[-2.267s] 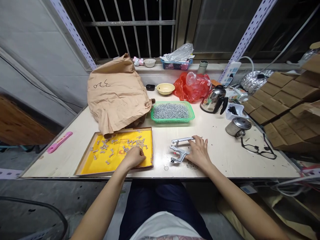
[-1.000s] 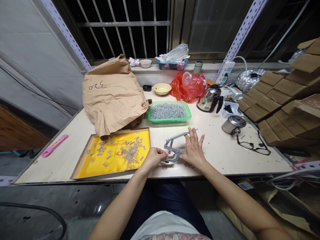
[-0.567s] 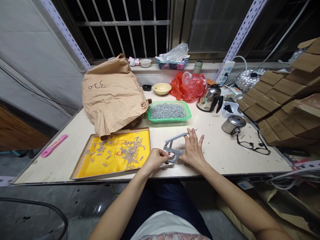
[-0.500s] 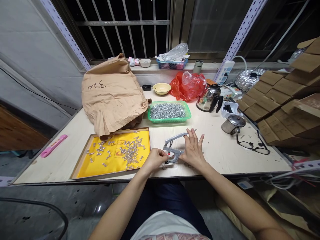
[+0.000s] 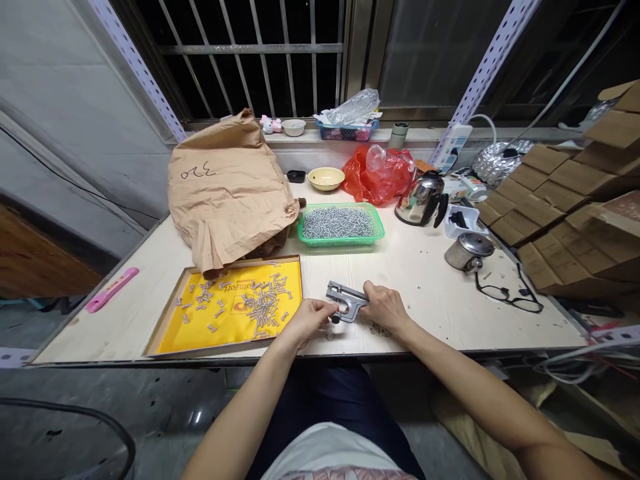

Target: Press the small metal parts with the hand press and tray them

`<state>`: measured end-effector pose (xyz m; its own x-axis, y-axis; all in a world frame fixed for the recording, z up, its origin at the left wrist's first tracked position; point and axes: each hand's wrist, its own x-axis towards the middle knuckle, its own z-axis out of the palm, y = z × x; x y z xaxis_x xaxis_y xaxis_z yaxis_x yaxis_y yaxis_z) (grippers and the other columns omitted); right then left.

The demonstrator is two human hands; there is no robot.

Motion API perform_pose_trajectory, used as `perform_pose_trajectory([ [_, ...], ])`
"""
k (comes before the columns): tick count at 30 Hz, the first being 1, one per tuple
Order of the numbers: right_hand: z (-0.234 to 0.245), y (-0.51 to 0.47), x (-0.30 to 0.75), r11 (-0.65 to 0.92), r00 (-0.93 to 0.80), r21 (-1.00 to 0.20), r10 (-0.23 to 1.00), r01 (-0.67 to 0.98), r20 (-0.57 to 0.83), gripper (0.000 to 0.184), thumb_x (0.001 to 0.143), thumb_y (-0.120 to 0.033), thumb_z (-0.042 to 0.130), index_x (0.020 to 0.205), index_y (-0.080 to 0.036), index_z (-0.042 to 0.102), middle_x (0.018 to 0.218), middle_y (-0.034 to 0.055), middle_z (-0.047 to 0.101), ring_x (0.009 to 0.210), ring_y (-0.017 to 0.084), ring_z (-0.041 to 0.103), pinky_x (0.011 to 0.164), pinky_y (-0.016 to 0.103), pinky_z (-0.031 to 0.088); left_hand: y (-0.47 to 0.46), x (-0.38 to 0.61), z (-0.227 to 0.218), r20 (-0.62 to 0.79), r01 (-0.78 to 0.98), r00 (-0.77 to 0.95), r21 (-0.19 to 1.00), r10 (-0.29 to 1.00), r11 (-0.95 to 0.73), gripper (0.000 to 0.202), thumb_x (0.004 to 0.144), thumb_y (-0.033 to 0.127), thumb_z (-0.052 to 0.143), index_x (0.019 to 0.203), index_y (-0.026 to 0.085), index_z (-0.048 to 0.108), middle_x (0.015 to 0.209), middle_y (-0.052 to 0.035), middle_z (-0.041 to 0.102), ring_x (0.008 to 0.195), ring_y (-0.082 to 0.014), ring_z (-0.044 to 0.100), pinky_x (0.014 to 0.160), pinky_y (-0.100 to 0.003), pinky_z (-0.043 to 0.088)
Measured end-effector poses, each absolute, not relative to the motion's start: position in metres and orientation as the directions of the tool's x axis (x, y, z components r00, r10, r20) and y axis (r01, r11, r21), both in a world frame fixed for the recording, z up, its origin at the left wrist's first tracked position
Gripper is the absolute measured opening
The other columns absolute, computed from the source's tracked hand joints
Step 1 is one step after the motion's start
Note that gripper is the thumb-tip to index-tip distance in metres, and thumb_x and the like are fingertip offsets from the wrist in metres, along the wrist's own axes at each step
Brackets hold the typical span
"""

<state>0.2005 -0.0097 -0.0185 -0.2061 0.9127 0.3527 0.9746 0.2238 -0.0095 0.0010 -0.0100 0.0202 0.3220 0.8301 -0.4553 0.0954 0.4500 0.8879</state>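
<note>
From the head camera we see both hands low at the front of the counter (image 5: pixel 440 293), close to its near edge. The right hand (image 5: pixel 383 308) is clamped around the handles of a grey hand press (image 5: pixel 345 300), which lies between the two hands. The left hand (image 5: pixel 306 320) has its fingertips drawn together at the head of the press. We cannot tell whether they pinch a small piece there.

Just left of the left hand lies a yellow-lined tray (image 5: pixel 165 327), with its near rim almost along the counter's front edge. Loose metal pieces (image 5: pixel 260 307) are scattered over its lining.

Behind the press we find a bare strip of counter running up to a green basket (image 5: pixel 380 233) heaped with more metal pieces. To the right of the right hand the surface is open as far as a pair of glasses (image 5: pixel 505 290) and a metal cup (image 5: pixel 467 252). Behind these stands a kettle (image 5: pixel 417 200), and cardboard boxes (image 5: pixel 565 200) close off the right side. A brown paper sack (image 5: pixel 230 187) slumps over the tray's far rim, and a pink strip (image 5: pixel 113 289) lies near the left edge.

As for writing, the sack bears three handwritten dark marks that look like digits, upside down to us. The tray's lining carries a printed word partly covered by the pieces, and we cannot read it whole.
</note>
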Motion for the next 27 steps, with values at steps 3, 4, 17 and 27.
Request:
perform_pose_trajectory([
  [3, -0.014, -0.008, 0.201, 0.218, -0.201, -0.003, 0.904, 0.976, 0.377, 0.025, 0.073, -0.042, 0.051, 0.069, -0.018, 0.053, 0.070, 0.0061, 0.059, 0.072, 0.018, 0.051, 0.060, 0.027, 0.031, -0.009, 0.003, 0.018, -0.515, 0.092, 0.332, 0.852, 0.790, 0.516, 0.034, 0.054, 0.042, 0.072, 0.052, 0.011, 0.059, 0.041, 0.0039, 0.043, 0.038, -0.0036, 0.030, 0.041, -0.020, 0.024],
  [4, -0.012, -0.008, 0.202, 0.215, -0.195, -0.007, 0.900, 0.977, 0.391, 0.027, 0.073, -0.044, 0.051, 0.068, -0.018, 0.054, 0.077, 0.0078, 0.060, 0.078, 0.020, 0.051, 0.067, 0.029, 0.034, -0.009, 0.005, 0.018, -0.519, 0.092, 0.339, 0.848, 0.785, 0.521, 0.031, 0.054, 0.038, 0.073, 0.051, 0.011, 0.059, 0.041, 0.0039, 0.044, 0.037, -0.0036, 0.030, 0.040, -0.020, 0.024],
  [17, -0.038, -0.008, 0.212, -0.044, 0.136, -0.232, 0.908, 0.972, 0.397, 0.071, 0.065, -0.069, 0.045, 0.103, -0.010, 0.055, 0.120, 0.0198, 0.045, 0.118, 0.034, 0.032, 0.102, 0.061, 0.006, 0.070, 0.036, 0.027, -0.139, 0.184, 0.008, 0.974, 0.990, 0.135, 0.019, 0.059, 0.031, 0.065, 0.059, 0.012, 0.064, 0.054, -0.0009, 0.057, 0.055, -0.0107, 0.047, 0.056, -0.023, 0.035],
  [27, -0.044, -0.008, 0.214, -0.010, 0.101, -0.249, 0.929, 0.968, 0.355, 0.073, 0.065, -0.072, 0.044, 0.103, -0.010, 0.056, 0.121, 0.0198, 0.044, 0.119, 0.034, 0.032, 0.101, 0.062, 0.006, 0.118, -0.023, 0.082, 0.046, 0.536, 0.152, 0.835, 0.987, -0.122, 0.023, 0.067, 0.034, 0.059, 0.075, 0.014, 0.067, 0.070, -0.0039, 0.063, 0.064, -0.0151, 0.053, 0.061, -0.026, 0.037],
])
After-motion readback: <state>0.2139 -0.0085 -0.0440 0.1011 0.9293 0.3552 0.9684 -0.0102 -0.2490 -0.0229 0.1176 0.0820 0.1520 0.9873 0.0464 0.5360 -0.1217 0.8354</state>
